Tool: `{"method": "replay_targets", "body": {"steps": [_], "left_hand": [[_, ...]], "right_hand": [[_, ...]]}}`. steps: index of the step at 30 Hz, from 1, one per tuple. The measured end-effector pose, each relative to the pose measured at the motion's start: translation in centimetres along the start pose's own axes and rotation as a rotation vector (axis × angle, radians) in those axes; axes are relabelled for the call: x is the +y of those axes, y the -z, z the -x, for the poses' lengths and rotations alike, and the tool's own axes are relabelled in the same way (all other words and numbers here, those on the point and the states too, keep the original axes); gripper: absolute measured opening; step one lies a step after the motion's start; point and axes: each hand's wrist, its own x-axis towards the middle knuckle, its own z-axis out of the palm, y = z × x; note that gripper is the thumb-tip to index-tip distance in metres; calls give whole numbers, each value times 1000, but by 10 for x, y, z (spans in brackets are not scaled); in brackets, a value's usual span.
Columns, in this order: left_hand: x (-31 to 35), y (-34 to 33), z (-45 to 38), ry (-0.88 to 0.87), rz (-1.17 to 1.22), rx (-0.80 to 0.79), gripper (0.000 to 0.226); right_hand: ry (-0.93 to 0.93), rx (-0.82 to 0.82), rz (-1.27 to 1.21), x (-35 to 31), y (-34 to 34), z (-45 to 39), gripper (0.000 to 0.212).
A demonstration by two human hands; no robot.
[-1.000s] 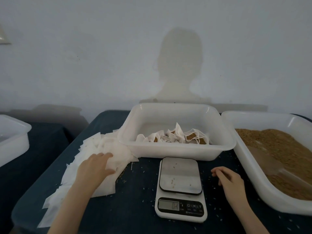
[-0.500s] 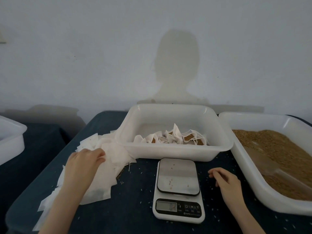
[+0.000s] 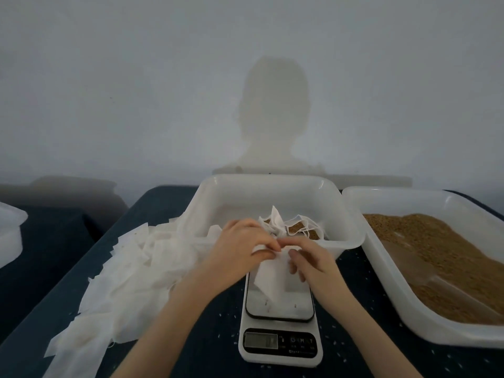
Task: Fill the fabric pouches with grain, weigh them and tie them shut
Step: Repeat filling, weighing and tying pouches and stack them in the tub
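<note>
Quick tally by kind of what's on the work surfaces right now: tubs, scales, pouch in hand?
White tubs: 3, the middle tub, the grain tub and one at the left edge
Scales: 1, the digital scale
Pouches in hand: 1, the empty pouch
Loose pouch piles: 1, the pile; its pouches are too overlapped to count
Total: 6

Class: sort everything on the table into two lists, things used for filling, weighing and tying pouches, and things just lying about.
In use: left hand, right hand, empty pouch, scale, grain tray, filled pouches, pouch pile.
Lying about: side tub, spilled grains.
</note>
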Motion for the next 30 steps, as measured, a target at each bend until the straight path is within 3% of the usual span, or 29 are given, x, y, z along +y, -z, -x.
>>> {"method": "replay_targets", "body": {"steps": [4,11,15,18,20,23,30], "left_hand": [[11,-9,-4,26,155,94,9],[17,-12,-4,110,285,116,9],[16,-9,-2,41,414,-81,14],[15,-2,0,28,473,-244,26],[17,2,1,25,583,-327,29],[24,5,2,36,725,-383,30],[27,5,3,50,790,-442,28]], "right_hand": [[62,20,-23,0,3,3,35],[75,10,28,5,12,14,27],[56,-114,70,6,21,17,22],[49,-233,-39,-1,31,21,2],[28,-295,-176,-7,35,21,2],[13,-404,-223,-14,34,20,12],[-23,-361,17,-14,41,16,16]]}}
